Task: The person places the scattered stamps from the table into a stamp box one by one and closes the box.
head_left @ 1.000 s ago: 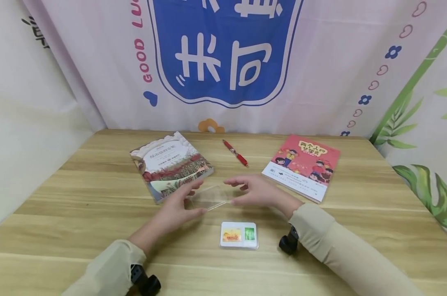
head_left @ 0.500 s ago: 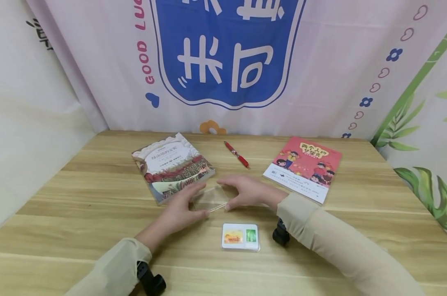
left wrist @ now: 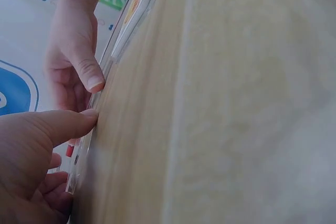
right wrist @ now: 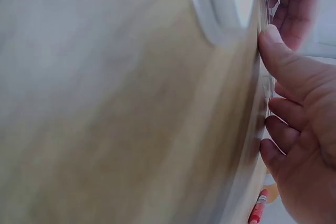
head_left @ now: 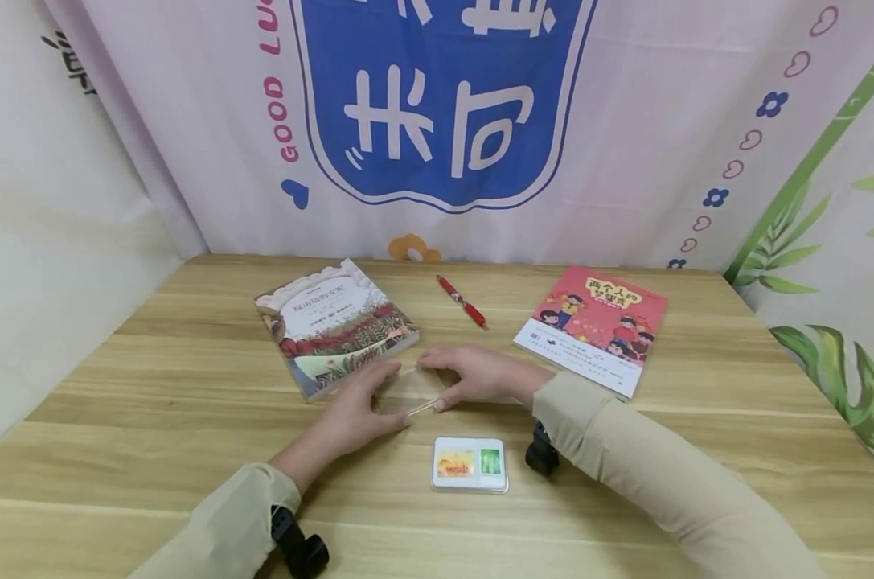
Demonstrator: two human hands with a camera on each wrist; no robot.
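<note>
A clear, flat rectangular plastic cover point(head_left: 410, 390) lies low at the middle of the wooden table. My left hand point(head_left: 355, 412) grips its left side, thumb at the near edge and fingers toward the far edge. Opposite, my right hand point(head_left: 483, 376) holds the right side in the same way. In the left wrist view, the left thumb point(left wrist: 73, 124) and right thumb point(left wrist: 86, 74) both touch the cover's edge. Nearer the person lies a white card-like piece in a clear case point(head_left: 469, 463), bearing an orange picture and a green one; neither hand touches it.
A book with a flowery landscape cover point(head_left: 335, 322) lies just behind the left hand. A red pen point(head_left: 461, 301) is farther back at the middle. To the right lies a red and white book point(head_left: 592, 330). A printed curtain point(head_left: 625, 145) hangs behind the table point(head_left: 154, 402).
The right hand has moved left and closed in on the cover's right side. The cover, tilted and slightly raised a second ago, now looks lower and flatter. The cased card has not moved.
</note>
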